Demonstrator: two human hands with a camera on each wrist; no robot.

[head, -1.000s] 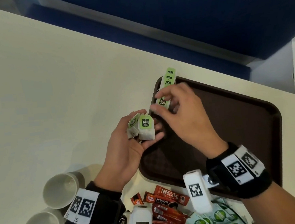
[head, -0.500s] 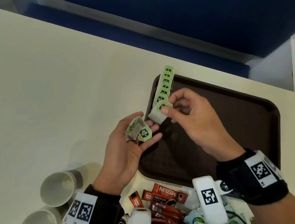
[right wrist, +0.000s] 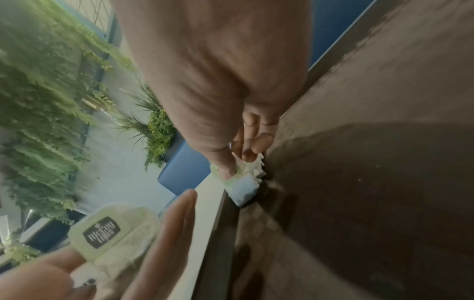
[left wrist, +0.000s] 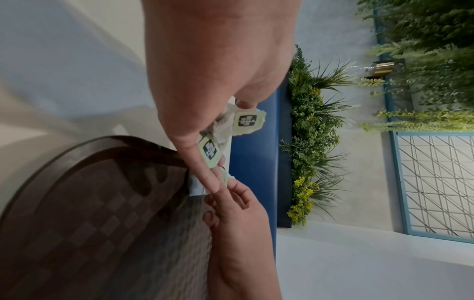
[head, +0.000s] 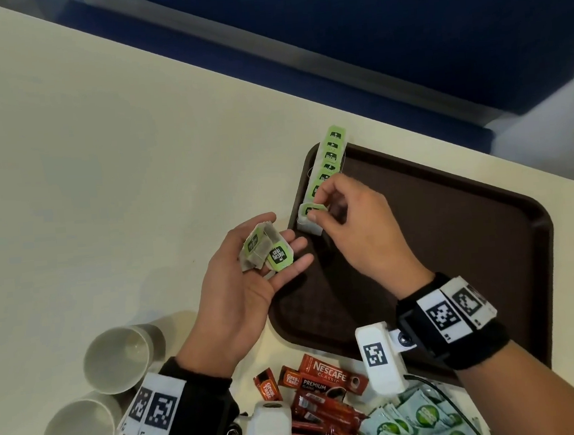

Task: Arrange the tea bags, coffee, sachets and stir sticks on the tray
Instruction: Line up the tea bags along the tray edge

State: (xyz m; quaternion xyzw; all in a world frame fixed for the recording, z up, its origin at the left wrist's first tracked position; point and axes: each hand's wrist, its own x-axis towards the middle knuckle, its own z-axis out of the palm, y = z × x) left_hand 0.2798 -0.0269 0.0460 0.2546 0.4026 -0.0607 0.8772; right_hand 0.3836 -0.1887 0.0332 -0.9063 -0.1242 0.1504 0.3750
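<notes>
Red coffee sachets [head: 321, 391] lie heaped at the near table edge, with pale green sachets [head: 411, 420] piled just to their right; none of these has reached the tray. No stir sticks can be made out. Two paper cups [head: 118, 359] lie on their sides at the near left, apart from the work.

Beyond the heaps, the left hand [head: 249, 282] is palm up beside the tray, its fingers loosely cupped around a few spare tea bags [head: 267, 251] with green tags. The right hand [head: 359, 232] pinches one more tea bag [head: 309, 217] between thumb and fingertips, holding it down at the tray's left rim.

Farther on, a row of tea bags [head: 329, 162] runs in an overlapping line along that rim to the far corner of the brown tray [head: 470, 254]. The pinched bag sits at the near end of the row.

The job looks early: part of the tea row is set, while the held spares, the coffee and the sachets remain. Both hands hang over the tray's left side; nothing else blocks it.
</notes>
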